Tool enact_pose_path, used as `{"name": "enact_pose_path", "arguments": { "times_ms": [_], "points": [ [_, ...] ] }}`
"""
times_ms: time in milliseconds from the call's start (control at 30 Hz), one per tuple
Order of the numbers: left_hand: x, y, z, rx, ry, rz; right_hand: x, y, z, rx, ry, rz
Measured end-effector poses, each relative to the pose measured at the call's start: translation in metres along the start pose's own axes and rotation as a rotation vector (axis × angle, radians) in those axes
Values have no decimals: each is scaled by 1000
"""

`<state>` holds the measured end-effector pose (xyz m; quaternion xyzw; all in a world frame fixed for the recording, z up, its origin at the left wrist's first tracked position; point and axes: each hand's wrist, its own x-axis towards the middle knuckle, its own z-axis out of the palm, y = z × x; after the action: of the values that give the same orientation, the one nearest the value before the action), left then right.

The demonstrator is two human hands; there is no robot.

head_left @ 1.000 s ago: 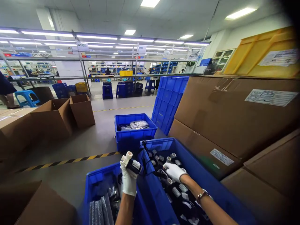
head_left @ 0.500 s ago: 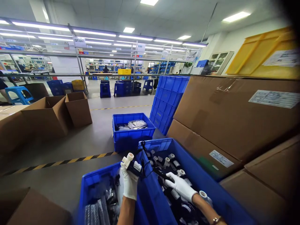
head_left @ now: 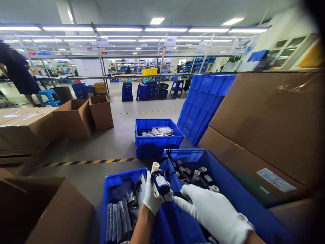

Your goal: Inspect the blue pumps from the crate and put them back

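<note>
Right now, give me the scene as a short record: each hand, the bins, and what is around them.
left hand: gloved, gripping a small pump, white nozzle up
right hand: gloved, fingertips at the pump's base
right bin: blue, holds more pumps
left bin: blue, holds bagged parts
floor bin: blue, plastic packets inside
surroundings: cardboard boxes right, open cartons left

— What are my hands doing?

— My left hand (head_left: 153,198), gloved in white, sits low at centre frame, fingers curled shut in a grip, bare forearm rising from the bottom edge.

— And the other?

— My right hand (head_left: 215,213), also gloved, reaches in from the lower right, index finger stretched toward the left hand's fingertips.
</note>
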<state>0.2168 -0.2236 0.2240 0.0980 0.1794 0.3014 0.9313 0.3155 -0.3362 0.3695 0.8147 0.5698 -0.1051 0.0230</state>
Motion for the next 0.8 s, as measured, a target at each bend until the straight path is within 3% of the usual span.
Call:
{"name": "enact_pose_path", "arguments": {
  "times_ms": [67, 167, 233, 333, 433, 533, 667, 800],
  "points": [
    [-2, 4, -4, -28, -39, 0, 2, -7, 11, 98, 181, -119],
    [-6, 9, -4, -27, -91, -4, 15, -12, 38, 179, 611, -310],
    [-13, 12, 5, -19, -113, 4, 25, -16, 54, 191, 764, -406],
    [-28, 19, 35, 7, -96, 36, 34, -21, 61, 307, 786, -474],
    [-41, 27, 72, 86, -147, 34, 32, -23, 51, 532, 760, -551],
    [-49, 33, 98, 209, -222, 48, 22, -22, 37, 599, 801, -555],
    [-58, 33, 109, 331, -244, 121, 10, -21, 34, 568, 934, -491],
    [-70, 36, 112, 461, -190, 214, 12, -24, 42, 658, 915, -560]
  ]
}}
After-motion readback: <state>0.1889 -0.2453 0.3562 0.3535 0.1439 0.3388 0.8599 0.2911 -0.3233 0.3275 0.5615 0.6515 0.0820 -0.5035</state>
